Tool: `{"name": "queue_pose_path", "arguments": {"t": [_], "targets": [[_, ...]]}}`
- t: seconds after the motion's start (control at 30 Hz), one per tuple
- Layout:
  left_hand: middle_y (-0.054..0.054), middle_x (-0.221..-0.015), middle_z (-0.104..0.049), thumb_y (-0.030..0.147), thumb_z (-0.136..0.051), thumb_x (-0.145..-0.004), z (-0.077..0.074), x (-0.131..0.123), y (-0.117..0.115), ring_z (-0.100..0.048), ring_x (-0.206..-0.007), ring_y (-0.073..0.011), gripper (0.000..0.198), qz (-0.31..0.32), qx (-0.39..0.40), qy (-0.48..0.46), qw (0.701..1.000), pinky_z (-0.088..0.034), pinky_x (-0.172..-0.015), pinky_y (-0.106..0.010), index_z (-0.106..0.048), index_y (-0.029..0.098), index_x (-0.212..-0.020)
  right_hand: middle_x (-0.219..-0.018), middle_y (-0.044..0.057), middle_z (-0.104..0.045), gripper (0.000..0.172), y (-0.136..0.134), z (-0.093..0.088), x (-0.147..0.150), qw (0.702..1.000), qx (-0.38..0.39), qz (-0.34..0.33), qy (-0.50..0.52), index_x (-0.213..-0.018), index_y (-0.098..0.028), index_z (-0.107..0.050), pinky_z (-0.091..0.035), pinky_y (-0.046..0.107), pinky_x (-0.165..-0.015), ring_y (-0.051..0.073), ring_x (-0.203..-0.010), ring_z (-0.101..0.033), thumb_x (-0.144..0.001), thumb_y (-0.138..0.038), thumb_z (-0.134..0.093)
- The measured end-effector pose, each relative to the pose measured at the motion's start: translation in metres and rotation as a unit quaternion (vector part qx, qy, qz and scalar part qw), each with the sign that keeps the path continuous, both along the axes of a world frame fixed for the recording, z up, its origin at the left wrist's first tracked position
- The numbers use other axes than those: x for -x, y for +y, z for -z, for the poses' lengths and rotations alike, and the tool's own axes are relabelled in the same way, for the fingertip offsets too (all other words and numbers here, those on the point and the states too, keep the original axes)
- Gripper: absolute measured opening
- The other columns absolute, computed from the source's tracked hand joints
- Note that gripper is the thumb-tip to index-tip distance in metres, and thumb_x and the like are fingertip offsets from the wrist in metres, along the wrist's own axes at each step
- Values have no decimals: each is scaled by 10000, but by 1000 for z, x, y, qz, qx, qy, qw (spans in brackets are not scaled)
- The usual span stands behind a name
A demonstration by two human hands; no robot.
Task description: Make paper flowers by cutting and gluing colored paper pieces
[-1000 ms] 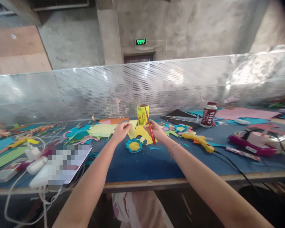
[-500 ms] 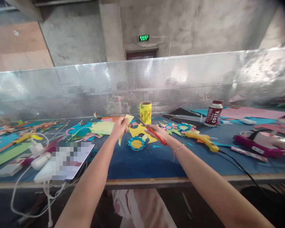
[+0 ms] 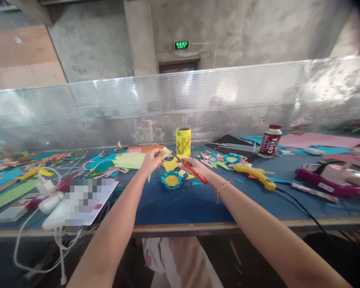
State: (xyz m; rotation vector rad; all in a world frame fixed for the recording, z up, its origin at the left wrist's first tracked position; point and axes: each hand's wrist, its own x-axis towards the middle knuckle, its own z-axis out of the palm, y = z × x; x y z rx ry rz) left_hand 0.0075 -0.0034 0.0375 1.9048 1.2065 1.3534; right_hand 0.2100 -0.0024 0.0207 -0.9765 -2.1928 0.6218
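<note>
Pinched in my left hand [image 3: 152, 161] is a piece of pale yellow paper [image 3: 167, 152], part of it showing below the fingers. My right hand [image 3: 195, 165] is closed around red-handled scissors [image 3: 197, 174], whose blades point up and left to the paper's edge. Below and between the hands, a blue paper ring with a yellow centre [image 3: 171, 180] lies flat on the blue table [image 3: 180, 208]. Behind the scissors lies a yellow sheet with cut edges [image 3: 170, 165]. A yellow roll [image 3: 183, 142] stands upright just beyond.
Paper scraps [image 3: 129, 160] lie left of centre. A phone [image 3: 103, 200] and white cables are at the near left. On the right are a yellow glue gun [image 3: 256, 176] with a black cord, a Costa bottle [image 3: 270, 142] and a purple object [image 3: 327, 183].
The pale yellow paper has tilted and shifted right, nearer the scissors. My right hand and the scissors have moved slightly left.
</note>
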Motion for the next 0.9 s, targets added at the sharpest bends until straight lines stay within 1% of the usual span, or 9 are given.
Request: {"name": "queue_pose_path", "arguments": {"t": [0.1,0.23,0.33,0.4,0.47,0.53,0.73,0.9], "targets": [[7,-542,-543,407,-459,-798,0,-1,-1,-398,-326,-58,278,3,0,8,1000,-309,-363,-191,-522,151,-709,-740,42,-587,418,-3,-2,1,1000,-2,0,3,-840,-136,-619,-396,229,-592,140,-680,-522,-759,-511,-453],[4,-549,-547,389,-458,-801,1,1,0,-395,-317,-56,268,-2,-4,9,1000,-310,-359,-194,-522,152,-693,-660,24,-553,423,-5,-3,1,1000,-6,24,-3,-818,-133,-627,-367,223,-538,121,-608,-484,-738,-519,-474],[5,-538,-546,387,-469,-796,2,2,2,-399,-316,-58,264,-8,-2,10,1000,-320,-368,-198,-539,148,-708,-596,3,-503,401,-6,-4,2,999,-17,43,-10,-721,-136,-608,-331,219,-505,99,-552,-429,-720,-519,-493],[7,-535,-543,382,-472,-795,2,2,3,-399,-315,-57,259,-5,4,8,1000,-322,-372,-198,-542,147,-712,-548,-14,-448,393,-6,-4,2,998,-27,52,-16,-632,-143,-564,-303,219,-487,85,-518,-382,-714,-521,-497],[9,-535,-540,379,-475,-793,3,2,4,-393,-313,-54,256,-2,15,1,1000,-309,-362,-194,-538,146,-708,-520,-26,-402,399,-7,-5,3,997,-30,60,-22,-589,-150,-518,-281,222,-474,78,-497,-347,-704,-531,-500],[10,-532,-535,385,-479,-789,3,2,4,-385,-313,-50,261,-2,23,-7,1000,-291,-352,-189,-532,146,-699,-529,-26,-399,402,-8,-6,3,998,-21,59,-19,-599,-153,-499,-275,226,-472,80,-501,-348,-700,-542,-496],[9,-531,-528,408,-489,-777,5,1,5,-368,-317,-51,278,-3,33,-27,999,-272,-347,-191,-550,143,-719,-576,-12,-410,418,-13,-7,4,1000,3,20,1,-616,-160,-443,-302,235,-505,92,-541,-386,-744,-557,-416],[8,-543,-532,447,-482,-771,7,-1,4,-386,-336,-57,319,20,31,11,999,-287,-367,-198,-558,144,-710,-581,-10,-424,424,-17,-8,7,998,50,19,22,-635,-157,-452,-311,243,-518,92,-541,-389,-713,-574,-452]]}}
